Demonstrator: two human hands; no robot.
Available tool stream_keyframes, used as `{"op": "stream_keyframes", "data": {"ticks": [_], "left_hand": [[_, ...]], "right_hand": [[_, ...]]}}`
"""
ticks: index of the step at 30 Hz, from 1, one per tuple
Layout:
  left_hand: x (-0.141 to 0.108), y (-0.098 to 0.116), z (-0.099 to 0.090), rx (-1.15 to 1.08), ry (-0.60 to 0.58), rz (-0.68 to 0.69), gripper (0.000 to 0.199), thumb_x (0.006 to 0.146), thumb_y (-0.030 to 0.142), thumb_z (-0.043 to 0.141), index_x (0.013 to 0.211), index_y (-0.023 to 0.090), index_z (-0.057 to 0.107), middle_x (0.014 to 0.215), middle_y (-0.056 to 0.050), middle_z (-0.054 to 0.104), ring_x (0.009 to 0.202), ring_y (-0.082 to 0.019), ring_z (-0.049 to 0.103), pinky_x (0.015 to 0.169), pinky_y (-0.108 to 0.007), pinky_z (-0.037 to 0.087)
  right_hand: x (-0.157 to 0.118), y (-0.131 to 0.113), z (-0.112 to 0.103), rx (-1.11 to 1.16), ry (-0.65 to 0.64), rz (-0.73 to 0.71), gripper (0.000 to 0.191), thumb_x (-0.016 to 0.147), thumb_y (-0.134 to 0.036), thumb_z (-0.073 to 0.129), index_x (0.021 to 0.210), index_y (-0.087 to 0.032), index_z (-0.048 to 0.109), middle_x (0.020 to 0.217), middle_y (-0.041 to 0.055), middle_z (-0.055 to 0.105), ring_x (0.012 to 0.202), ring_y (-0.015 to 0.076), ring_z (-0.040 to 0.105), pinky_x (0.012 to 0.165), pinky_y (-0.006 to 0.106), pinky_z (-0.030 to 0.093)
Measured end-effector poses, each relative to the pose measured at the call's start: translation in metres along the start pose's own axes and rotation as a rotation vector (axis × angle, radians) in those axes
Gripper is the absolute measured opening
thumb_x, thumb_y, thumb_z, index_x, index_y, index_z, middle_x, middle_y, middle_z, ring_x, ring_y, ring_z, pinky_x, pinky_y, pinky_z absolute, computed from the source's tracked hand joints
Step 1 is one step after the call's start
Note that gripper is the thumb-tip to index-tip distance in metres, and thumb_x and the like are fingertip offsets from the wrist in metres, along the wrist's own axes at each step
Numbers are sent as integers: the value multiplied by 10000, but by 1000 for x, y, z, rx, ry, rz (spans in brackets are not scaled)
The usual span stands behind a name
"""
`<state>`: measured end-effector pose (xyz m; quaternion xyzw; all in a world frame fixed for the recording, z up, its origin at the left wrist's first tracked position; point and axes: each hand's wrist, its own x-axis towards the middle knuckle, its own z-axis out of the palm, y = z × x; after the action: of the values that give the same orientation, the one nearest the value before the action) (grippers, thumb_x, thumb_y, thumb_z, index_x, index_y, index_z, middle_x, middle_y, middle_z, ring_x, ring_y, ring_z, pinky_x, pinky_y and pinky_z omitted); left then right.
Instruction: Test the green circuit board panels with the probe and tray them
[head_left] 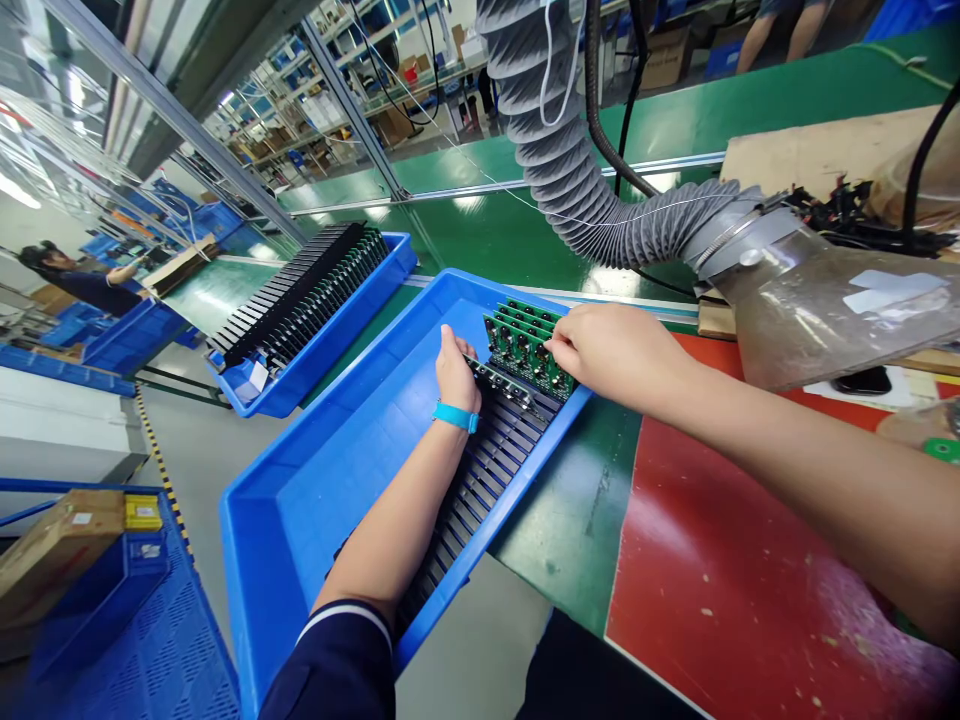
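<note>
Green circuit boards point(521, 345) stand upright in a row at the far end of a large blue bin point(300, 455). My right hand point(611, 350) is closed, its fingers pinching the right edge of a circuit board there. Inside the bin, my left hand point(456, 378), with a turquoise band point(455, 417) at the wrist, is at the left end of the boards. Its thumb points up; the other fingers are mostly hidden. Beneath my left forearm, a long black slotted rack point(480, 490) runs along the bin's right side.
Another blue bin point(330, 330) holds a black rack filled with boards. A grey ribbed duct point(600, 215) ends in a clear hood point(840, 300) at the right. A red mat point(697, 530) covers the near bench. Farther left, a person point(82, 275) is at work.
</note>
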<state>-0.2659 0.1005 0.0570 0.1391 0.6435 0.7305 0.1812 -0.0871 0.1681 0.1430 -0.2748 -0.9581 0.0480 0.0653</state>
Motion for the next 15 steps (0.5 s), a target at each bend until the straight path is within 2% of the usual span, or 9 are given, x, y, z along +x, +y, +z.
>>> {"op": "stream_keyframes", "data": {"ticks": [4, 11, 15], "left_hand": [[-1, 3, 0, -39, -31, 6, 501, 1014, 487, 326, 593, 217, 297, 530, 76, 237, 447, -95, 239, 496, -245, 262], [-6, 3, 4, -29, -51, 79, 512, 1008, 436, 405, 564, 202, 304, 545, 66, 252, 474, -92, 254, 508, -241, 268], [-1, 3, 8, -10, -46, 61, 492, 1011, 377, 421, 562, 195, 331, 540, 64, 274, 476, -88, 282, 509, -234, 275]], "right_hand": [[-1, 3, 1, -18, -27, 16, 333, 970, -278, 449, 920, -122, 738, 928, 119, 713, 865, 260, 678, 596, 290, 392], [-3, -5, -6, -30, -51, -42, 339, 973, -279, 444, 920, -106, 731, 960, 149, 715, 870, 270, 686, 625, 294, 441], [-2, -9, -4, -60, -38, -31, 319, 953, -227, 447, 895, -101, 735, 917, 163, 715, 857, 259, 690, 641, 288, 460]]}}
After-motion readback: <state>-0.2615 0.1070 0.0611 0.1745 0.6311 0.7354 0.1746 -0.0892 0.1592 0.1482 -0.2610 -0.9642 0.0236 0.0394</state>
